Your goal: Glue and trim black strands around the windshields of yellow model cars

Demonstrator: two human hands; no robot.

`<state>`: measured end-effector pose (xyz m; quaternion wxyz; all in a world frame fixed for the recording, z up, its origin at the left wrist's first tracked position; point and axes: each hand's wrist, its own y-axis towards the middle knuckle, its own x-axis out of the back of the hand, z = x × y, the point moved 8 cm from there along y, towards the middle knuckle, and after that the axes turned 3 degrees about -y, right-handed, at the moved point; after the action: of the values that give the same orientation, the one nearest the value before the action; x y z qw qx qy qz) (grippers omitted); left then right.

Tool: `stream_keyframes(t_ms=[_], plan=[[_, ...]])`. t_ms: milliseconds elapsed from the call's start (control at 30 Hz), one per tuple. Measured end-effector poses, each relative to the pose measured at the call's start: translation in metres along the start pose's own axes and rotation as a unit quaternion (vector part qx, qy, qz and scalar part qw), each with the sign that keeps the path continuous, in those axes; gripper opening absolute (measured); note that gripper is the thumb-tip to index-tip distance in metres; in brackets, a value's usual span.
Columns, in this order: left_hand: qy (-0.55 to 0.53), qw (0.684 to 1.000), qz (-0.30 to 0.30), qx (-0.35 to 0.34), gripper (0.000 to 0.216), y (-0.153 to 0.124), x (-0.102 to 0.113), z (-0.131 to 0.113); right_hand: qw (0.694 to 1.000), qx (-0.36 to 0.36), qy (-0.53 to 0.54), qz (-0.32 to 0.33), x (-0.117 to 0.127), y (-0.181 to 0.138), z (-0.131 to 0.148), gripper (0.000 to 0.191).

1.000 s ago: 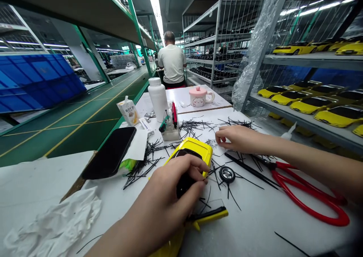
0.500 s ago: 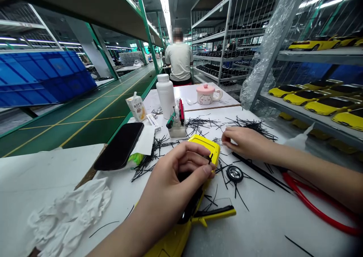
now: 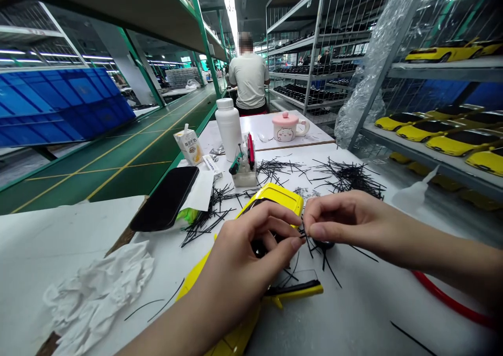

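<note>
My left hand (image 3: 251, 256) lies over the yellow model car (image 3: 281, 195), its thumb and fingers pinched on a short, thin black piece (image 3: 302, 235). Right beside those fingertips is my right hand (image 3: 346, 217), thumb and forefinger pressed together at the piece's other end; whether they hold something small of their own is hidden. The car's yellow door (image 3: 301, 293) stands swung out to the right. Under my right hand, a small black wheel (image 3: 325, 245) is mostly covered. Thin black strips (image 3: 353, 175) lie scattered about the white table.
A phone (image 3: 165, 199), a drink carton (image 3: 188, 144), a white bottle (image 3: 228, 131), a tool holder (image 3: 243, 175) and a pink-lidded mug (image 3: 285, 128) stand around. Crumpled white cloth (image 3: 98, 293) is at left, a red hoop (image 3: 451, 298) at right. A person (image 3: 249, 81) sits ahead.
My right hand has come left and toward me from the small clear parts on the table to my left fingertips. It now partly covers the wheel. The left hand keeps its pinch.
</note>
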<state>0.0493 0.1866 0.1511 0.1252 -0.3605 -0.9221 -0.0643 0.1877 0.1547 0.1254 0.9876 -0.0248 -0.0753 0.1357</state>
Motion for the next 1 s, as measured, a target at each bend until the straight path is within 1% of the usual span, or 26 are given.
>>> stream_keyframes(t_ms=[200,433,567,667,733,833,900,1000], plan=[[0.009,1.000,0.001,-0.002,0.009,-0.001,0.000,-0.001,1.000,-0.014,0.012,-0.003,0.000,0.001,0.001,0.028],[0.002,1.000,0.004,-0.010,0.009,0.000,0.000,0.000,0.999,-0.015,0.042,0.004,-0.001,0.001,-0.001,0.019],[-0.003,1.000,0.008,-0.010,0.009,0.000,-0.002,0.000,0.999,-0.014,0.050,0.005,-0.002,0.002,-0.003,0.020],[-0.001,1.000,0.009,-0.006,0.009,0.000,-0.002,0.000,0.998,-0.016,0.046,0.025,-0.006,0.002,-0.005,0.023],[0.000,1.000,0.010,-0.006,0.008,0.000,-0.002,-0.001,0.999,-0.007,0.032,0.022,-0.007,0.001,-0.005,0.025],[-0.004,1.000,0.003,-0.002,0.009,0.000,0.000,0.000,0.999,0.025,-0.011,-0.016,-0.003,-0.003,-0.001,0.025],[-0.010,1.000,0.001,-0.001,0.009,0.000,0.001,0.001,0.995,0.058,-0.069,-0.043,-0.001,-0.008,0.004,0.021],[-0.011,1.000,0.013,-0.001,0.010,-0.001,-0.002,0.003,0.977,0.125,-0.161,-0.068,-0.003,-0.015,0.015,0.009]])
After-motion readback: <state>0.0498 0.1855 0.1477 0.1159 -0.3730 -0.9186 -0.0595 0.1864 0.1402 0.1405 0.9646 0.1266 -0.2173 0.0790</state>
